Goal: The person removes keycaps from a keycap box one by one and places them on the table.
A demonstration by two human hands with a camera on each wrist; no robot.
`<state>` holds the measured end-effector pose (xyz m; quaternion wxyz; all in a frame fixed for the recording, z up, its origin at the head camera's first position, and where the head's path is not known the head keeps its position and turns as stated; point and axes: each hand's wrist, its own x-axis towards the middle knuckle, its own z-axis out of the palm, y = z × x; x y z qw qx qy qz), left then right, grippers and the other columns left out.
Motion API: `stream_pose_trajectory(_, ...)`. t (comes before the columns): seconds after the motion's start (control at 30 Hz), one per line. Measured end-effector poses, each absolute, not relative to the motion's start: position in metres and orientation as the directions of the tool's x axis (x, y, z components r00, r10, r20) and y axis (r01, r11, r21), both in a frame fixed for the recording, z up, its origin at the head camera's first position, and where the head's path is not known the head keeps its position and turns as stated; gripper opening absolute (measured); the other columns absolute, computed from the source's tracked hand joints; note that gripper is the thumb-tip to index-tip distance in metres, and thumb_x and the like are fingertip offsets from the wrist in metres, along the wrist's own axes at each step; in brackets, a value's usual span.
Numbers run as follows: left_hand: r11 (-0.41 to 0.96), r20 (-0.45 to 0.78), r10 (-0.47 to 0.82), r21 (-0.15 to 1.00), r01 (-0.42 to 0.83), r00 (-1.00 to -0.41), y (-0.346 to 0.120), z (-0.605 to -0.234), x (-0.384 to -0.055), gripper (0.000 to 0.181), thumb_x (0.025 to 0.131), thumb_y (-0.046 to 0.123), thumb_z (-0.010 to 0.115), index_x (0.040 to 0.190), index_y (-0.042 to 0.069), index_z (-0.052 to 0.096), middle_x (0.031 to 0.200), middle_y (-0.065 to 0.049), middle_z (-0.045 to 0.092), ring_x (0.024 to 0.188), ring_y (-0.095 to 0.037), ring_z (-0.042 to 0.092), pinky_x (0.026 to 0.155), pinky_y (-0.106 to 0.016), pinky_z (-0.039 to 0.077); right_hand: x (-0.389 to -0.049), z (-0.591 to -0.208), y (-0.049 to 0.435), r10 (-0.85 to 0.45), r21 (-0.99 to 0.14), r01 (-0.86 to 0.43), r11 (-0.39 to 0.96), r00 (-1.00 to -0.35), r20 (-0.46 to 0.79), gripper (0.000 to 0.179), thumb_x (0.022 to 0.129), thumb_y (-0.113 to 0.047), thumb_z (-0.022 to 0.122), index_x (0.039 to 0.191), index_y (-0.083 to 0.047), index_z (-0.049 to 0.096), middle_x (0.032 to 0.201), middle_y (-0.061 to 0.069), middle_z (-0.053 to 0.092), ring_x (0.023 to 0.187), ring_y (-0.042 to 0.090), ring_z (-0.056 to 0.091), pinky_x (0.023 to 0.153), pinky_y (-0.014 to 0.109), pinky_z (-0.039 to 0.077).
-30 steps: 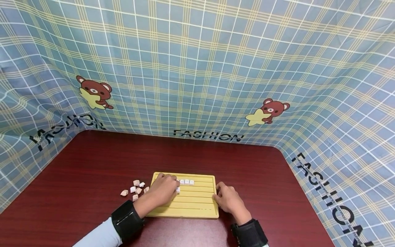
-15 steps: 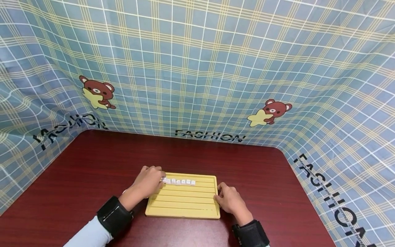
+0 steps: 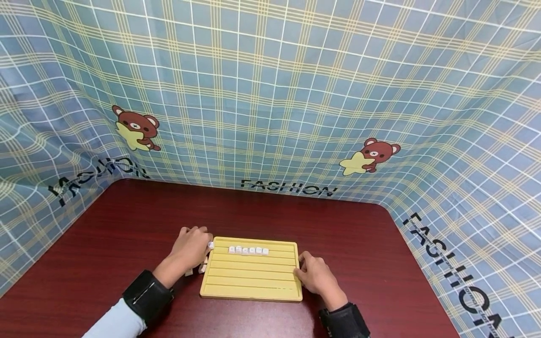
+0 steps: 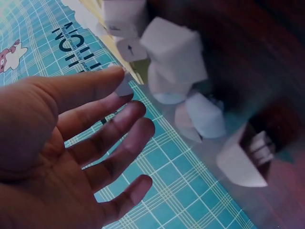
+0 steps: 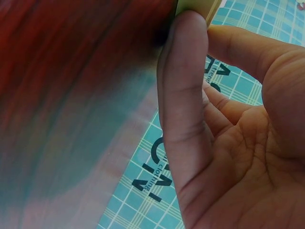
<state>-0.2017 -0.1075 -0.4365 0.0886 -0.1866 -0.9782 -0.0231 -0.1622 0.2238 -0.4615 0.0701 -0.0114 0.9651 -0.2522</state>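
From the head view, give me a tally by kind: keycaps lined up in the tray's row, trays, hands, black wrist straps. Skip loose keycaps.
Row keycaps: 6
Yellow tray: 1
Hands: 2
Black wrist straps: 2
Total: 11

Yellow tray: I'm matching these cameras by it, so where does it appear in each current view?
Head: the yellow tray lies low, near the middle, between the left hand and the right hand.
Left wrist: a slanted strip at the top, left of centre, partly hidden by pale pieces.
Right wrist: a small part at the top edge, right of centre.
Shared landmark: the black-lettered plaid cloth, visible in all three.
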Motion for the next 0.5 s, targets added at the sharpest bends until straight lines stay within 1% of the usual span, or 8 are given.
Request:
stream_pose_trajectory(0.27, 0.949, 0.155, 0.313, -0.002, 0.316, -0.937, -0.1077, -0.4425, -0.2032, 0.006, 0.086, 0.013, 0.072, 0.090, 0.009, 0.074, 0.087, -0.008, 0.063, 0.086, -0.029, 0.062, 0.082, -0.053, 0.045, -0.1619, -0.4621, 0.2240, -0.056, -0.489, 0.011, 0.872, -0.991, -0.124, 0.026, 0.092, -0.019, 0.068, 0.113, -0.006, 0.058, 0.077, 0.001, 0.059, 0.058, 0.011, 0.054, 0.053, 0.027, 0.042)
stream_pose_trajectory(0.5, 0.953, 0.134, 0.300, 0.002, 0.303, -0.944, -0.1092, -0.4453, -0.2030, 0.007, 0.082, 0.015, 0.076, 0.084, 0.009, 0.073, 0.088, -0.009, 0.064, 0.085, -0.027, 0.061, 0.079, -0.050, 0.045, -0.1614, -0.4616, 0.2246, -0.064, -0.494, 0.002, 0.870, -0.991, -0.116, 0.027, 0.091, -0.019, 0.069, 0.113, -0.005, 0.058, 0.078, 0.002, 0.060, 0.058, 0.011, 0.054, 0.053, 0.027, 0.042)
